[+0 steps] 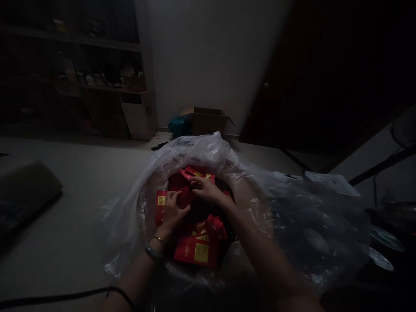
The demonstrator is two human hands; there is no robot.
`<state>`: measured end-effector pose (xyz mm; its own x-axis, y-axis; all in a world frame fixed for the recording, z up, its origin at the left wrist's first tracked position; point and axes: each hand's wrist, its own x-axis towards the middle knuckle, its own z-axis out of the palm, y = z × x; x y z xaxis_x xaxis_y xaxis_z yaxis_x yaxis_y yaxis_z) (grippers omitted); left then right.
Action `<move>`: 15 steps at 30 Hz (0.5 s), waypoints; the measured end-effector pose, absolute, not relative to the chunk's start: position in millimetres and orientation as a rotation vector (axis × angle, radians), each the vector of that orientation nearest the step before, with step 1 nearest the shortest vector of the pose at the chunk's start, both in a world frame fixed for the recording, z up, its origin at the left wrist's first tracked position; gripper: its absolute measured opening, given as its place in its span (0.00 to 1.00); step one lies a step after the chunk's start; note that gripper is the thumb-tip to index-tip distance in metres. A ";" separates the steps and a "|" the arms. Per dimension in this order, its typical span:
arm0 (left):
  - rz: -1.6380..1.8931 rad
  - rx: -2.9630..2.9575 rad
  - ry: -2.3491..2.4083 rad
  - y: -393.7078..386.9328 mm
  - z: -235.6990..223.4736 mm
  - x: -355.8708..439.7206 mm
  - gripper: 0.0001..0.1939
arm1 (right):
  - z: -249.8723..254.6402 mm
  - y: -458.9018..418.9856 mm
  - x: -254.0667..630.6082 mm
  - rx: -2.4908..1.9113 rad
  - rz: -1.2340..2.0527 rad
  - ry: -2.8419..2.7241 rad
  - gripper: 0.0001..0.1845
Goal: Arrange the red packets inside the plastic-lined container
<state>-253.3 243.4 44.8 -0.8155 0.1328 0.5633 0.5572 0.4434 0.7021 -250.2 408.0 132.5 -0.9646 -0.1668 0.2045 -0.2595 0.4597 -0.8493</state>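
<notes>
My left hand (174, 211), with bangles at the wrist, is closed on the near left side of a dark red packet (185, 197). My right hand (205, 190) reaches over from the right, its fingers curled onto the same packet's far side. Several more red packets with gold squares lie around them: one (195, 251) flat at the front, one (160, 203) left of my left hand, others (196, 172) behind my right hand. All of them sit within a clear plastic bag (208, 149) with its mouth folded open. Dim light hides the fingertips.
An open cardboard box (209, 121) and a teal bundle (180, 126) stand against the wall. Clear plastic wrapping (312, 216) spreads on the right. Shelves (107, 43) line the back left, and a dark cable (65, 297) crosses the lower left.
</notes>
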 end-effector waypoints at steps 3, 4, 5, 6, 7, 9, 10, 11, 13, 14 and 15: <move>-1.354 -0.538 -2.267 243.3 44.6 -254.1 0.21 | 128.9 406.0 -250.5 0.342 1.766 -2.521 0.25; -1.355 -0.527 -2.263 243.2 44.4 -254.6 0.21 | 126.3 406.9 -252.3 0.305 1.837 -2.475 0.25; -1.354 -0.518 -2.260 243.0 44.1 -255.1 0.21 | 122.5 408.7 -254.8 0.240 1.882 -2.427 0.25; -1.352 -0.510 -2.261 242.9 43.9 -255.6 0.21 | 117.3 411.2 -257.6 0.145 1.885 -2.392 0.24; -1.351 -0.502 -2.262 242.7 43.6 -256.1 0.21 | 110.7 414.0 -260.3 0.046 1.834 -2.397 0.24; -1.350 -0.486 -2.262 242.5 43.4 -256.7 0.20 | 94.0 418.4 -263.5 -0.111 1.650 -2.503 0.25; -1.349 -0.480 -2.265 242.3 43.4 -256.8 0.20 | 84.7 419.2 -263.4 -0.109 1.524 -2.631 0.26; -1.350 -0.474 -2.268 242.2 43.5 -256.7 0.20 | 75.5 418.7 -262.1 -0.074 1.469 -2.716 0.25; -1.350 -0.462 -2.275 242.0 44.1 -256.3 0.20 | 59.3 413.8 -256.7 0.094 1.315 -2.918 0.25; -1.350 -0.458 -2.278 241.9 44.5 -256.0 0.20 | 53.0 409.9 -253.4 0.142 1.271 -2.965 0.25; -1.350 -0.455 -2.279 241.8 44.7 -255.7 0.20 | 48.2 405.7 -250.2 0.187 1.199 -3.012 0.25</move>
<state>-255.7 241.8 44.7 -0.8441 0.0523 0.5336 0.4931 0.4666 0.7342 -250.2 405.7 48.2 -0.9877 -0.1458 -0.0558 -0.0676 0.7216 -0.6890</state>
